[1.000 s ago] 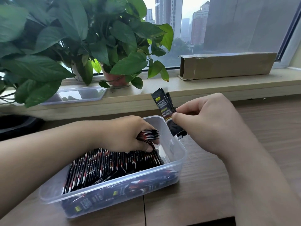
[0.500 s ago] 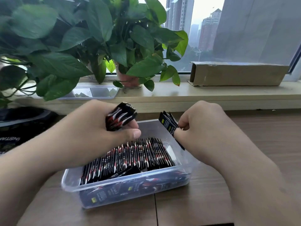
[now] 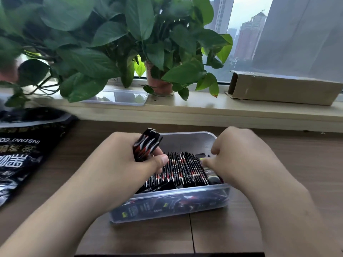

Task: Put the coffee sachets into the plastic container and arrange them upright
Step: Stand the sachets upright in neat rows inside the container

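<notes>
Over the box (image 3: 187,140) on the bench (image 3: 306,154), my left hand (image 3: 128,164) grips a spare bunch (image 3: 147,146) at 10 o'clock, kept ready. My right hand (image 3: 241,158) pinches one sachet (image 3: 201,157) at 3 o'clock, to stand it up beside the row (image 3: 182,167).

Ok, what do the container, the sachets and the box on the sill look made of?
Container: translucent plastic, smooth; its contents show through the wall. Sachets: thin, flat, glossy printed film by the look, possibly foil-lined; that can't be told. Box: matt brown cardboard, with creased edges and an open end flap.
</notes>
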The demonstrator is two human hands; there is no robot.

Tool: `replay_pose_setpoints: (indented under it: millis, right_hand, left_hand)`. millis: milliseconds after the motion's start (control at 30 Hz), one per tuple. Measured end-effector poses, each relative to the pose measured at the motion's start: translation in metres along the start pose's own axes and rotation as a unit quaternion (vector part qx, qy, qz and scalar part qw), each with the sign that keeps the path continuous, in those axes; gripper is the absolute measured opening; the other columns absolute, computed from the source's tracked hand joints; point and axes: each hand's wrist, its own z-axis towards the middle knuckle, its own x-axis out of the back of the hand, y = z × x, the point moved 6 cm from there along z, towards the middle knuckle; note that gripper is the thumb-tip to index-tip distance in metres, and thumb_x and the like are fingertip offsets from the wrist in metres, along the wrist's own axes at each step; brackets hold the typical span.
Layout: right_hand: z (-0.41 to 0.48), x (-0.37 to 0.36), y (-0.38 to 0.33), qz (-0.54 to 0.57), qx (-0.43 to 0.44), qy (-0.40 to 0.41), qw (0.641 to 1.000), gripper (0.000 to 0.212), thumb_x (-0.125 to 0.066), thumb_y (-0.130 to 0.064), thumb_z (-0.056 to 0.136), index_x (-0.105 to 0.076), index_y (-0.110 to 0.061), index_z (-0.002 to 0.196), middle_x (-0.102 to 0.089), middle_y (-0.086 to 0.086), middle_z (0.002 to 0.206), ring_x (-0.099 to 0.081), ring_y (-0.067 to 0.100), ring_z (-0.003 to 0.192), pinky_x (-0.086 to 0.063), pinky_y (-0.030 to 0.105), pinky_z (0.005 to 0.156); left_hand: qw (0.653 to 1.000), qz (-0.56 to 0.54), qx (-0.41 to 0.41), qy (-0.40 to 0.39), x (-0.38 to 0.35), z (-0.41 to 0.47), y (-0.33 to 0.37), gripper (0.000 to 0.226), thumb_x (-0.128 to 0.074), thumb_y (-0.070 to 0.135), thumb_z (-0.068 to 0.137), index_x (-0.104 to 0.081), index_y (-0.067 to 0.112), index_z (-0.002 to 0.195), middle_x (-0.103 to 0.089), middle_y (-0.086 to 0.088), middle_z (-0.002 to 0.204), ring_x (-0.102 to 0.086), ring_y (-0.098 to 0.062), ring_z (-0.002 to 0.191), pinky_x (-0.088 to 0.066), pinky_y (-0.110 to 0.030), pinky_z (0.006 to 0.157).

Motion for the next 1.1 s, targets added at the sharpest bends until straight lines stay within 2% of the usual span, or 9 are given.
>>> replay_pose_setpoints:
  millis: [100, 233, 333, 433, 600, 733, 800, 967, 1100]
  right_hand:
    - [0.007, 0.015, 0.013, 0.124, 0.001, 0.042, 0.991, 0.024, -0.073, -0.035, 0.083, -0.073, -0.021, 0.063, -0.063, -0.006, 0.056, -0.058, 0.007, 0.057, -0.039, 0.019, 0.047]
    - [0.005, 0.03, 0.029, 0.23, 0.015, 0.09, 0.969, 0.022, -0.073, -0.029, 0.083, -0.075, -0.024, 0.062, -0.056, -0.017, 0.041, -0.05, -0.004, 0.041, -0.032, 0.007, 0.037]
    - [0.004, 0.026, 0.024, 0.208, 0.045, 0.085, 0.973, 0.017, -0.074, -0.027, 0.082, -0.077, -0.027, 0.066, -0.064, -0.015, 0.052, -0.055, -0.005, 0.05, -0.036, 0.009, 0.046]
    - [0.005, 0.013, 0.004, 0.112, 0.097, 0.053, 0.988, 0.006, -0.075, -0.027, 0.082, -0.079, -0.031, 0.081, -0.068, -0.017, 0.067, -0.063, 0.001, 0.072, -0.05, 0.02, 0.069]
    - [0.014, -0.01, -0.001, 0.027, 0.131, 0.016, 0.991, 0.017, -0.07, -0.023, 0.087, -0.077, -0.032, 0.099, -0.073, -0.01, 0.096, -0.064, 0.014, 0.098, -0.051, 0.027, 0.085]
    - [0.018, -0.001, 0.016, 0.016, 0.141, 0.077, 0.987, 0.013, -0.074, -0.027, 0.081, -0.078, -0.037, 0.089, -0.061, -0.009, 0.105, -0.044, 0.015, 0.109, -0.042, 0.029, 0.094]
    - [0.023, -0.001, 0.02, 0.023, 0.128, 0.052, 0.99, 0.007, -0.077, -0.031, 0.078, -0.078, -0.038, 0.081, -0.057, -0.009, 0.109, -0.042, 0.015, 0.113, -0.042, 0.034, 0.098]
    - [0.037, -0.021, 0.007, -0.037, 0.131, -0.09, 0.987, 0.011, -0.08, -0.045, 0.075, -0.08, -0.034, 0.077, -0.064, -0.007, 0.111, -0.051, 0.015, 0.112, -0.05, 0.039, 0.094]
    - [0.04, -0.028, 0.002, -0.102, 0.133, -0.171, 0.971, 0.019, -0.077, -0.048, 0.078, -0.081, -0.031, 0.086, -0.073, -0.005, 0.097, -0.064, 0.017, 0.093, -0.055, 0.03, 0.078]
  left_hand:
    - [1.0, -0.004, 0.004, 0.012, 0.002, 0.0, 0.002, 0.018, -0.07, 0.042, 0.085, -0.07, 0.028, 0.075, -0.069, 0.006, 0.056, -0.049, -0.006, 0.039, -0.043, -0.03, 0.044]
    - [0.992, -0.112, 0.026, 0.056, 0.009, 0.002, -0.009, 0.049, -0.07, 0.056, 0.081, -0.062, 0.009, 0.076, -0.05, -0.001, 0.05, -0.047, -0.016, 0.04, -0.045, -0.043, 0.052]
    - [0.957, -0.276, 0.059, 0.065, 0.005, 0.006, -0.008, 0.036, -0.066, 0.038, 0.093, -0.058, 0.007, 0.077, -0.048, 0.0, 0.05, -0.042, -0.016, 0.04, -0.042, -0.036, 0.053]
    - [0.94, -0.327, 0.081, 0.046, -0.002, 0.009, 0.0, 0.026, -0.058, 0.029, 0.098, -0.058, 0.01, 0.08, -0.049, 0.001, 0.05, -0.042, -0.015, 0.04, -0.041, -0.03, 0.051]
    - [0.968, -0.229, 0.082, 0.061, -0.006, 0.021, -0.011, 0.025, -0.057, 0.031, 0.099, -0.059, 0.014, 0.082, -0.052, 0.002, 0.052, -0.047, -0.013, 0.039, -0.045, -0.032, 0.051]
    - [0.984, -0.138, 0.041, 0.101, 0.004, 0.022, -0.012, 0.027, -0.057, 0.035, 0.097, -0.061, 0.015, 0.079, -0.057, -0.001, 0.056, -0.053, -0.019, 0.045, -0.054, -0.048, 0.063]
    - [0.988, -0.099, 0.026, 0.114, 0.009, 0.02, -0.009, 0.03, -0.055, 0.035, 0.098, -0.058, 0.014, 0.076, -0.06, -0.004, 0.061, -0.058, -0.027, 0.056, -0.056, -0.053, 0.071]
    - [0.99, -0.067, 0.013, 0.127, 0.012, 0.018, -0.005, 0.033, -0.052, 0.034, 0.099, -0.053, 0.015, 0.072, -0.059, -0.005, 0.062, -0.06, -0.03, 0.062, -0.051, -0.045, 0.068]
    - [0.993, -0.052, 0.014, 0.105, 0.006, 0.016, -0.005, 0.032, -0.05, 0.035, 0.101, -0.052, 0.017, 0.074, -0.056, -0.002, 0.061, -0.057, -0.024, 0.058, -0.045, -0.037, 0.057]
